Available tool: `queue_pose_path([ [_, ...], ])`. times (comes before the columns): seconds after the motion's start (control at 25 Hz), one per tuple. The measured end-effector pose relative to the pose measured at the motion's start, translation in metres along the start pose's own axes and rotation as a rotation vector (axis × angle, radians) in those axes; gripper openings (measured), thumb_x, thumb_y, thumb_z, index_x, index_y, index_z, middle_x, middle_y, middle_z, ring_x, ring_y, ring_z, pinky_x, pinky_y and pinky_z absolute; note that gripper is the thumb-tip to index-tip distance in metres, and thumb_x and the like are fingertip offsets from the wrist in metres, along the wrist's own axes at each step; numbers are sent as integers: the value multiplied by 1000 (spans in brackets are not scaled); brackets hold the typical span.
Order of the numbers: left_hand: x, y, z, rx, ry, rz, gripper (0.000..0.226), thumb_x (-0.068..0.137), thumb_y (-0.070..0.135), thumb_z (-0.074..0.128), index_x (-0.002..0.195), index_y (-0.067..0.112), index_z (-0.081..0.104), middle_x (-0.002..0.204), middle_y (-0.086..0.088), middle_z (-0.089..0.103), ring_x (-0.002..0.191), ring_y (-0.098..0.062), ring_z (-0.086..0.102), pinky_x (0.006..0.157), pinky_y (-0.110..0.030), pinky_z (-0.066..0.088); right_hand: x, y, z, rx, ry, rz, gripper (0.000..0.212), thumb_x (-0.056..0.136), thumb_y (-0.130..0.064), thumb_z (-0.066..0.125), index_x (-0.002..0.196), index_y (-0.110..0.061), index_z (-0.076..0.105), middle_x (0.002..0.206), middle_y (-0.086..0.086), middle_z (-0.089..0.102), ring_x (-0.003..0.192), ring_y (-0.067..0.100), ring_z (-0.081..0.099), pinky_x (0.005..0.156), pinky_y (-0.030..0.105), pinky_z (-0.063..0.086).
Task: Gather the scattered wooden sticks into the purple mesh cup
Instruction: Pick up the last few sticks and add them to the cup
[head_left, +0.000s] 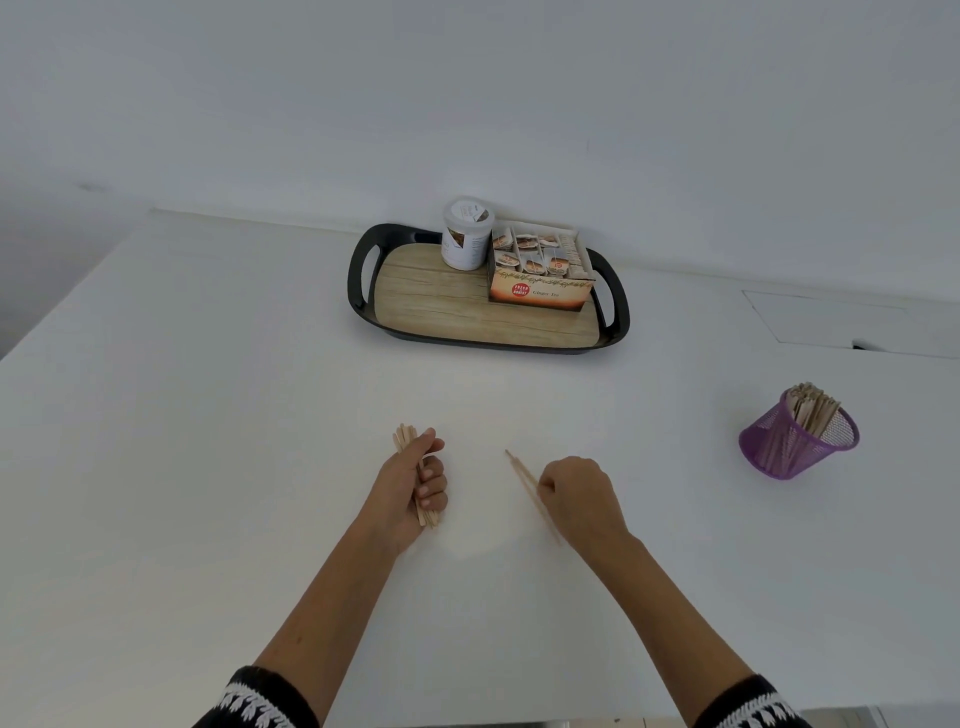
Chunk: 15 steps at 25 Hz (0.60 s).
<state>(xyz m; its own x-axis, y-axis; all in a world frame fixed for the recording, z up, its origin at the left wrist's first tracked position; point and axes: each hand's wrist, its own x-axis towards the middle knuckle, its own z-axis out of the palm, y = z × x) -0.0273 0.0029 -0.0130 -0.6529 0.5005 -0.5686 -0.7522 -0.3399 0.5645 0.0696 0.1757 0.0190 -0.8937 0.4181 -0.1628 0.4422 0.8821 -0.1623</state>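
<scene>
Your left hand (410, 480) grips a stick bundle (404, 437), fingers (434, 480) curled; your right hand (582, 493) pinches two sticks (524, 480); purple mesh cup (797, 441) stands far right on the worktop (208, 415).

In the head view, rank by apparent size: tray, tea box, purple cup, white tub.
1. Tray
2. Tea box and purple cup: alike; cup is nearer, so unsure
3. White tub
</scene>
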Motion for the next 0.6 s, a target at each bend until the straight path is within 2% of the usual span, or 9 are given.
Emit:
queue_pose_path([
  [0.08, -1, 0, 0, 1, 2, -2, 21, 95, 30, 54, 87, 11, 50, 53, 3, 30, 37, -7, 25, 33, -17, 21, -7, -4, 5, 19, 65, -11, 24, 93, -9, 40, 75, -10, 57, 83, 5, 54, 72, 19, 47, 53, 19, 28],
  [0.16, -1, 0, 0, 1, 5, -5, 20, 95, 30, 54, 87, 11, 50, 53, 3, 30, 37, -6, 25, 33, -17, 21, -15, -9, 13, 41, 148, -36, 23, 96, -14, 42, 87, -6, 62, 97, 5, 54, 82, 22, 51, 62, 22, 35],
  [0.28, -3, 1, 0, 4, 9, -5, 20, 95, 29, 54, 87, 11, 51, 53, 3, 30, 37, -7, 25, 33, -17, 21, -26, -18, 19, -36, 120, -29, 21, 92, 3, 45, 104, -4, 61, 109, 7, 55, 91, 25, 55, 65, 26, 43],
  [0.36, -4, 0, -1, 6, 8, -5, 20, 95, 29, 54, 87, 11, 51, 53, 3, 30, 37, -7, 25, 33, -17, 21, -28, -18, 16, -71, 92, 21, 26, 88, 11, 46, 102, -6, 60, 109, 7, 56, 80, 21, 48, 63, 25, 38],
  [0.44, -4, 0, -1, 7, 9, -3, 20, 95, 29, 54, 87, 11, 51, 53, 3, 30, 37, -7, 25, 33, -17, 21, -30, -18, 11, -99, 82, 49, 27, 87, 11, 47, 102, -8, 58, 107, 6, 57, 77, 18, 43, 64, 25, 34],
  [0.52, -5, 1, 0, 14, 10, -2, 19, 95, 28, 54, 88, 11, 51, 53, 3, 30, 37, -6, 25, 33, -17, 21, -30, -19, 9, -126, 64, 53, 27, 86, 9, 50, 106, -9, 56, 107, 5, 57, 85, 20, 53, 66, 24, 35],
  [0.6, -6, 1, 1, 27, 12, -3, 19, 95, 28, 54, 88, 11, 50, 53, 3, 30, 37, -7, 25, 33, -17, 20, -30, -21, 5, -119, 48, 80, 20, 88, 4, 51, 100, -11, 54, 103, 4, 58, 90, 21, 58, 66, 23, 35],
])
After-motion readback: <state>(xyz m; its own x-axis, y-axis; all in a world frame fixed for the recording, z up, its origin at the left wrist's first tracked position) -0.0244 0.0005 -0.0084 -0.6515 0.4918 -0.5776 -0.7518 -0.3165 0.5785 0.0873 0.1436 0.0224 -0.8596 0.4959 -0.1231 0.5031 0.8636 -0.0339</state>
